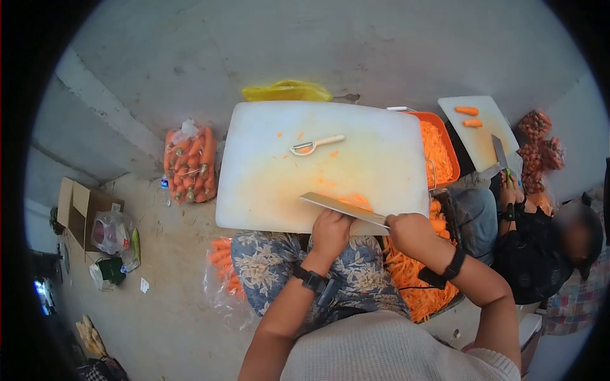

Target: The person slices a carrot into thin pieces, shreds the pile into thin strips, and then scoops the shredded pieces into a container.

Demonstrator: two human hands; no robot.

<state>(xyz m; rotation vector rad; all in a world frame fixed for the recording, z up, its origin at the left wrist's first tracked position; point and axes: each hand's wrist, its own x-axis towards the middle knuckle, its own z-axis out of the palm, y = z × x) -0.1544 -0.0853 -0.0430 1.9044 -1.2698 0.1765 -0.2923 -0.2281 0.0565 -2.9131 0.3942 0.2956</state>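
My right hand point(410, 233) is closed round the handle of a broad kitchen knife point(343, 208), which slants over the near edge of a large white cutting board point(267, 184). My left hand point(332, 232) is against the near side of the blade, fingers curled; whatever they hold is hidden. Thin orange carrot slices point(357, 201) lie just beyond the blade. Farther up the board rests a peeler point(318, 145) with a pale handle, among a few carrot scraps.
An orange basin point(454, 143) of shredded carrot stands right of the board, with more shreds point(419, 286) below. Bagged carrots point(190, 165) stand to the left. On the far right, a co-worker's hands point(508, 193) are by a knife point(499, 152) and a smaller board point(470, 136).
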